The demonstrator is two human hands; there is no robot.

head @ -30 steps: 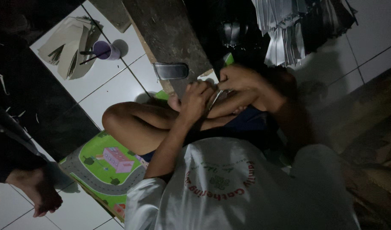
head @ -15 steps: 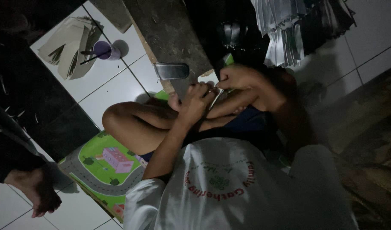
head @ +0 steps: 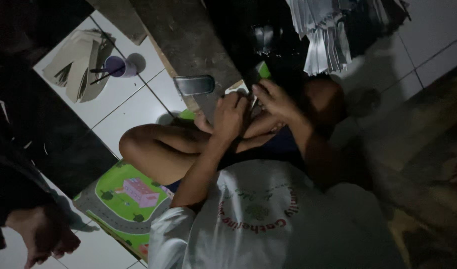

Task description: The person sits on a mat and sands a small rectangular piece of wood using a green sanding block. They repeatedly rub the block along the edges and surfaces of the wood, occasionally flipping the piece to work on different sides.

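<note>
Hardly any change: left hand (head: 230,115) and right hand (head: 274,99) sit slightly higher and closer to the wooden board's (head: 188,45) edge than a second ago, fingers more tightly bunched over the small pale piece (head: 252,102). View shifts a bit; the bystander's foot (head: 44,234) sits lower in frame.

Wooden board (head: 188,45) close ahead

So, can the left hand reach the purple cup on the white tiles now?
Probably yes: the left hand lies apart from the purple cup, but only bare white tiles show between them.
</note>
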